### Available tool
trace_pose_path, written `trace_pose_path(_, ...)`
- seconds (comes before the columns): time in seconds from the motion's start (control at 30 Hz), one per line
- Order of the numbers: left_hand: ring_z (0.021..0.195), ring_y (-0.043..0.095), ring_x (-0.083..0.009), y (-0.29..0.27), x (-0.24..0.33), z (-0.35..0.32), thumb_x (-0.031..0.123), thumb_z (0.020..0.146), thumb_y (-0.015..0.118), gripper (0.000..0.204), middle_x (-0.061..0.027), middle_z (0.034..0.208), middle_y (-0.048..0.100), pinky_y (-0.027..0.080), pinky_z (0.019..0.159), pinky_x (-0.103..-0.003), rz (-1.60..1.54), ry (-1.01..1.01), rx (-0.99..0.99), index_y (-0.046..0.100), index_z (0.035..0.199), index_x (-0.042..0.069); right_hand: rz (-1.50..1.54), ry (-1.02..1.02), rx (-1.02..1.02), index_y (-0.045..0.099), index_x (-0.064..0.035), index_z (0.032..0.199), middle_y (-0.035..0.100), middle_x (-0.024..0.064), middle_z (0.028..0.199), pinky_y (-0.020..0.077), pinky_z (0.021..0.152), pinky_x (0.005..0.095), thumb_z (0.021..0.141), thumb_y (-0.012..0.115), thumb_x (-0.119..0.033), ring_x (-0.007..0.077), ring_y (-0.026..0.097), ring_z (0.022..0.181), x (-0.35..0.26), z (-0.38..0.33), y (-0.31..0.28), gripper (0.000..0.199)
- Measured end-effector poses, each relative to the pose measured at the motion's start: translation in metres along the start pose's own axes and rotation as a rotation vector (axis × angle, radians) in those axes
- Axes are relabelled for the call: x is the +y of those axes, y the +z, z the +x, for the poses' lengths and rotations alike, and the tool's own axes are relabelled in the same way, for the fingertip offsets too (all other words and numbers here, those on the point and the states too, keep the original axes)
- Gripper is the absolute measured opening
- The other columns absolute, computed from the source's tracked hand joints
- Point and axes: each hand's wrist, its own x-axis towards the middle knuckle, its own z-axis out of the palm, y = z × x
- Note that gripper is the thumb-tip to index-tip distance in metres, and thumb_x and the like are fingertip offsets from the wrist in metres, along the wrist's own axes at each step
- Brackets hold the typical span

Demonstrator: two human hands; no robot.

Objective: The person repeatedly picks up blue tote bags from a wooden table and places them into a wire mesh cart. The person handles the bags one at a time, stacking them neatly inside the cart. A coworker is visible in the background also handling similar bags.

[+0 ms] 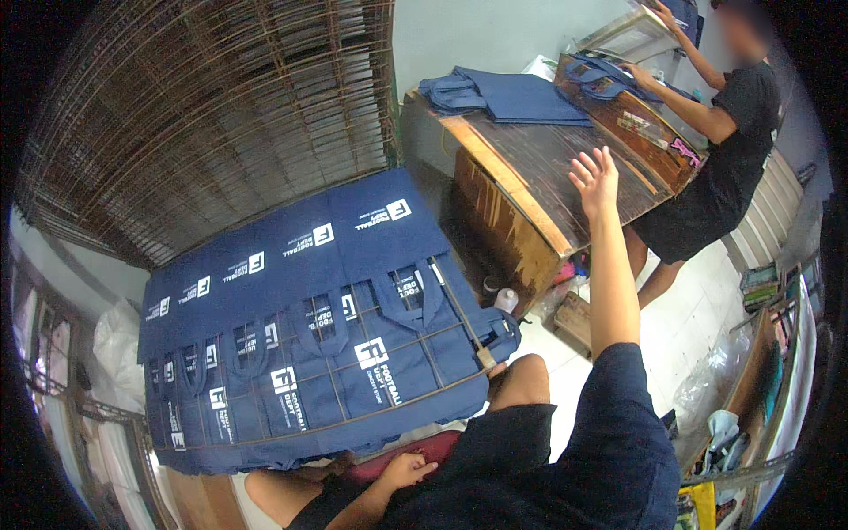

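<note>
My right arm stretches forward, its right hand raised with the palm up and fingers apart, holding nothing. In view it overlaps the dark wooden table; no contact shows. My left hand rests low by my lap, near a dark red seat, its fingers loosely bent and nothing seen in them. In front of me, navy blue fabric bags with white printing lie in overlapping rows. A thin wire rack frame lies across the nearer bags, with a small block at its corner.
Raised wire racks stand above the bags. Folded navy bags lie on the table. At its far side a person in black handles a bag beside a tilted frame. A bottle and wooden stool stand below.
</note>
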Motion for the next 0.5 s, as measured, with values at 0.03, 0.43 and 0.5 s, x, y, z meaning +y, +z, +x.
trace_pose_path(0.03, 0.049, 0.059, -0.0133, 0.001, -0.001, -0.001, 0.044, 0.083, 0.064, 0.045, -0.006, 0.055, 0.06, 0.046, 0.049, -0.03, 0.01, -0.004, 0.013, 0.057, 0.063, 0.004, 0.069, 0.035, -0.005, 0.019, -0.0062, 0.142, 0.036, 0.0207, 0.138, 0.0371, 0.097, 0.047, 0.084, 0.052, -0.057, 0.033, 0.045, 0.119, -0.001, 0.01, -0.008, 0.084)
trace_pose_path(0.43, 0.057, 0.061, -0.0166, 0.005, 0.006, -0.014, 0.046, 0.082, 0.064, 0.045, -0.0069, 0.06, 0.062, 0.048, 0.056, -0.032, 0.092, -0.015, 0.084, 0.059, 0.069, 0.004, 0.43, 0.031, 0.125, -0.005, -0.0095, 0.145, 0.005, 0.0256, 0.148, 0.0173, 0.109, 0.0543, 0.078, 0.042, -0.074, 0.0394, 0.012, 0.137, 0.005, 0.076, -0.025, 0.104)
trace_pose_path(0.5, 0.058, 0.061, -0.0172, 0.005, 0.01, -0.011, 0.047, 0.082, 0.063, 0.045, -0.0068, 0.061, 0.062, 0.048, 0.057, -0.032, 0.117, -0.046, 0.073, 0.06, 0.07, 0.004, 0.493, 0.015, 0.147, -0.007, -0.0109, 0.145, 0.003, 0.0245, 0.149, 0.0161, 0.109, 0.054, 0.075, 0.04, -0.077, 0.0388, 0.01, 0.138, 0.0, 0.078, -0.025, 0.107)
